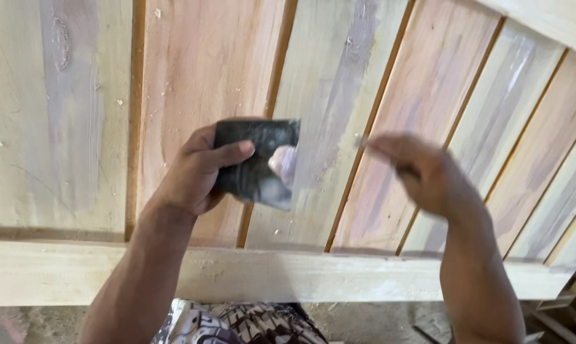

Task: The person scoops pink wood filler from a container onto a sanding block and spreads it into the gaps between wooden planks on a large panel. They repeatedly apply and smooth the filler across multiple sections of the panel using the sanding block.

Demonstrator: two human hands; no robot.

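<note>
My left hand grips a dark flat rectangular pad, which carries a blob of pale filler paste on its right side. The pad is held just above a panel of vertical wooden slats. My right hand is blurred by motion, with its fingertips at a groove between two slats. Whether it holds anything I cannot see. Pale grey filler streaks mark several slats.
A thick pale wooden rail runs across the panel's near edge. Below it lie patterned cloth and a dusty floor. Wood offcuts show at the lower right corner.
</note>
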